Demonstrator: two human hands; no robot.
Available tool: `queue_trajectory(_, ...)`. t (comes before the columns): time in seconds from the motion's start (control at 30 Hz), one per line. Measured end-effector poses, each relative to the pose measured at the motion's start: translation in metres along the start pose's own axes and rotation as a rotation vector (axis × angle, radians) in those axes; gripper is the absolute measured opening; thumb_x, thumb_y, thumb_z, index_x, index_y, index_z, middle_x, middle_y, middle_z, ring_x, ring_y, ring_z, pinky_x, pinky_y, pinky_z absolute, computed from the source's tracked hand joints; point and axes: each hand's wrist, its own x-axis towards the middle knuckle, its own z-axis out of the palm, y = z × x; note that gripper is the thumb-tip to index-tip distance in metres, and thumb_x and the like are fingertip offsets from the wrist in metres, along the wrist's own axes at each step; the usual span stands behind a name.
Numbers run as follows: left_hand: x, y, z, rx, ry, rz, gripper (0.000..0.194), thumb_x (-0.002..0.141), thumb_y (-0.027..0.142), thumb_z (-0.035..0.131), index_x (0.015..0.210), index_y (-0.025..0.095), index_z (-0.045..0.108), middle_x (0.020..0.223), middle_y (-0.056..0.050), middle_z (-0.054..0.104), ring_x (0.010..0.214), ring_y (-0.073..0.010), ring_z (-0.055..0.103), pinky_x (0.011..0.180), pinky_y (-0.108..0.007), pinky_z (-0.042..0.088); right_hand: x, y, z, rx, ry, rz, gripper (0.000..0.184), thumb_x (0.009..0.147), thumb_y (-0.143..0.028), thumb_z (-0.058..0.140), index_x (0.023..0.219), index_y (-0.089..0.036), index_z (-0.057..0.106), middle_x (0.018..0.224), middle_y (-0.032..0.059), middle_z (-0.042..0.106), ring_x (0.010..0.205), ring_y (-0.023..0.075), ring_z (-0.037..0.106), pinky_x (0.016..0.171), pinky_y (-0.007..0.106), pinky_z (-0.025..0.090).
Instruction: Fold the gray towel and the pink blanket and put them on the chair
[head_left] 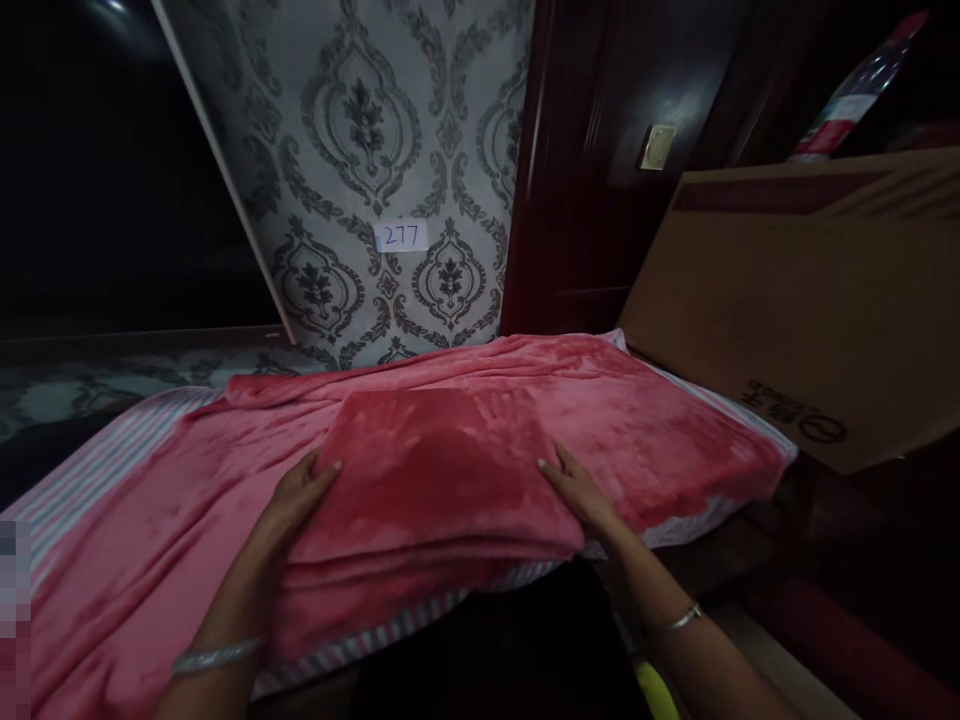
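A folded red plush blanket (442,460) lies in the middle, its layers stacked at the near edge. Two hand-shaped marks show in the pile on its top. At its left side is my left hand (300,490), closed on the edge with the thumb on top and the other fingers partly hidden. My right hand (576,488) grips the opposite side in the same way. Both wrists wear bracelets. Beneath the folded blanket spreads a larger pink plush cover (637,430) with a striped border, wrinkled on the left.
A large cardboard box (810,290) stands at the right, with a red-capped plastic bottle (855,95) above it. A dark screen (127,180) fills the upper left. Behind, patterned wallpaper (300,190) carries a paper label (401,235) reading 277. Something yellow (656,690) shows at the bottom.
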Motion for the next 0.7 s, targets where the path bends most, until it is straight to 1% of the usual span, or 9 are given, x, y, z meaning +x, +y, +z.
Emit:
queue_trajectory(0.07,-0.004,0.009,-0.006,-0.186,-0.121,-0.104,0.057,0.081,0.052,0.065,0.127,0.017,0.065,0.115,-0.009,0.075,0.107,-0.0284,0.071,0.095,-0.040,0.058,-0.002,-0.008,0.002,0.129,-0.046,0.082,0.069,0.081,-0.052,0.066,0.141,-0.020,0.056,0.138,0.0117,0.062,0.127,0.0293,0.058,0.111,0.047,0.045)
queue_trajectory(0.17,-0.010,0.026,-0.017,-0.399,-0.264,-0.269,0.058,0.069,0.049,0.078,0.117,0.017,0.069,0.108,-0.011,0.077,0.099,-0.0307,0.073,0.087,-0.042,0.062,0.000,-0.021,0.001,0.267,-0.097,0.215,0.059,0.079,-0.052,0.069,0.128,-0.018,0.064,0.127,0.0130,0.069,0.119,0.0294,0.064,0.106,0.046,0.050)
queue_trajectory(0.23,-0.016,0.036,-0.021,-0.520,-0.308,-0.275,0.066,0.061,0.046,0.085,0.119,0.018,0.068,0.110,-0.012,0.076,0.101,-0.0327,0.073,0.087,-0.044,0.062,0.000,-0.028,0.001,0.323,-0.173,0.261,0.055,0.078,-0.052,0.070,0.120,-0.017,0.067,0.118,0.0135,0.073,0.113,0.0299,0.067,0.103,0.047,0.052)
queue_trajectory(0.33,-0.026,0.043,-0.021,-0.578,-0.239,-0.157,0.086,0.054,0.039,0.089,0.132,0.020,0.061,0.127,-0.012,0.070,0.118,-0.0330,0.067,0.098,-0.042,0.058,0.000,-0.038,0.004,0.384,-0.281,0.233,0.054,0.075,-0.050,0.073,0.117,-0.017,0.067,0.110,0.0115,0.075,0.106,0.0293,0.070,0.098,0.046,0.056)
queue_trajectory(0.43,-0.031,0.043,-0.020,-0.555,-0.178,-0.123,0.096,0.056,0.036,0.087,0.144,0.021,0.052,0.136,-0.013,0.065,0.123,-0.0321,0.063,0.099,-0.040,0.058,0.001,-0.053,0.007,0.396,-0.281,0.147,0.059,0.066,-0.042,0.077,0.119,-0.021,0.064,0.109,0.0098,0.076,0.099,0.0291,0.072,0.091,0.044,0.059)
queue_trajectory(0.5,-0.031,0.044,-0.024,-0.531,-0.155,-0.082,0.096,0.061,0.038,0.083,0.148,0.021,0.047,0.142,-0.013,0.061,0.126,-0.0320,0.061,0.100,-0.041,0.057,0.006,-0.066,0.006,0.381,-0.256,0.084,0.065,0.060,-0.037,0.078,0.120,-0.022,0.062,0.108,0.0089,0.076,0.094,0.0295,0.072,0.086,0.044,0.060)
queue_trajectory(0.53,-0.031,0.046,-0.028,-0.504,-0.124,-0.035,0.094,0.064,0.039,0.080,0.149,0.021,0.046,0.146,-0.013,0.057,0.130,-0.0320,0.058,0.104,-0.041,0.054,0.010,-0.075,0.005,0.368,-0.244,0.041,0.068,0.057,-0.036,0.078,0.122,-0.022,0.061,0.109,0.0084,0.075,0.094,0.0296,0.072,0.085,0.043,0.061)
queue_trajectory(0.63,-0.035,0.055,-0.049,-0.388,0.015,0.128,0.086,0.067,0.044,0.075,0.146,0.021,0.049,0.155,-0.010,0.048,0.141,-0.0317,0.046,0.115,-0.042,0.043,0.024,-0.100,0.000,0.337,-0.245,-0.104,0.076,0.056,-0.035,0.079,0.127,-0.021,0.059,0.118,0.0071,0.073,0.105,0.0293,0.069,0.090,0.041,0.059)
queue_trajectory(0.7,-0.041,0.059,-0.064,-0.313,0.090,0.183,0.083,0.071,0.047,0.072,0.146,0.022,0.049,0.155,-0.008,0.047,0.142,-0.0308,0.044,0.116,-0.041,0.041,0.033,-0.112,0.001,0.343,-0.270,-0.147,0.078,0.058,-0.036,0.080,0.131,-0.022,0.058,0.124,0.0061,0.071,0.111,0.0288,0.067,0.094,0.041,0.057)
